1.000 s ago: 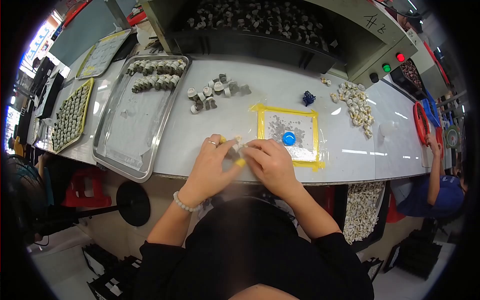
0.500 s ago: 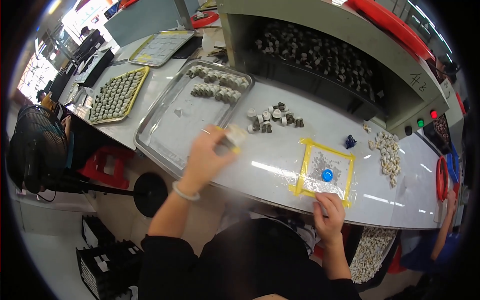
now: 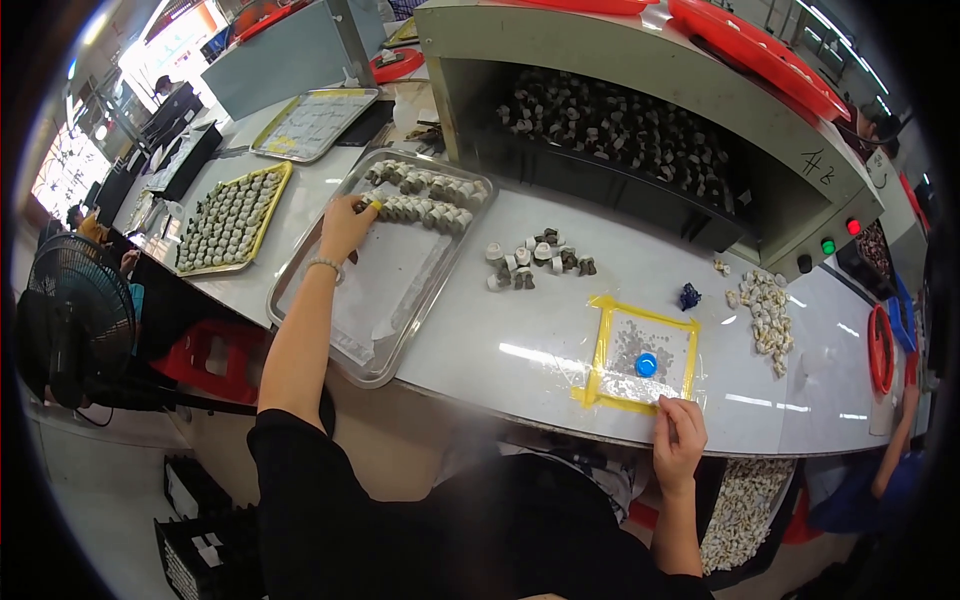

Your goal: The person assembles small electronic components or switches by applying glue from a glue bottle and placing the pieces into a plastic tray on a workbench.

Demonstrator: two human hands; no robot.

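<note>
My left hand (image 3: pixel 345 225) reaches over a shiny metal tray (image 3: pixel 375 372), fingers pinched at the left end of the nearer row of small white-and-grey parts (image 3: pixel 430 214). A small part is in that pinch, mostly covered by the fingers, with a bit of yellow at the fingertips. Another row of such parts (image 3: pixel 425 180) lies behind. My right hand (image 3: pixel 680 438) is at the table's front edge, by the lower right corner of a yellow-taped square (image 3: pixel 598 350). Its thumb and fingertips are together; what they hold, if anything, is too small to make out. Inside the square sits a blue round cap (image 3: pixel 646 365).
Loose white-and-grey parts (image 3: pixel 540 255) lie between tray and square. Behind stands a grey box-shaped machine (image 3: pixel 790 165) with a black bin (image 3: pixel 620 195) of parts. Small pale pieces (image 3: pixel 765 320) and a dark blue lump (image 3: pixel 690 296) lie to the right. A full yellow-edged tray (image 3: pixel 235 215) is at left.
My left hand has moved forward and left, carrying a small part from the tray's near right side to the row's end. My right hand has shifted slightly right.
</note>
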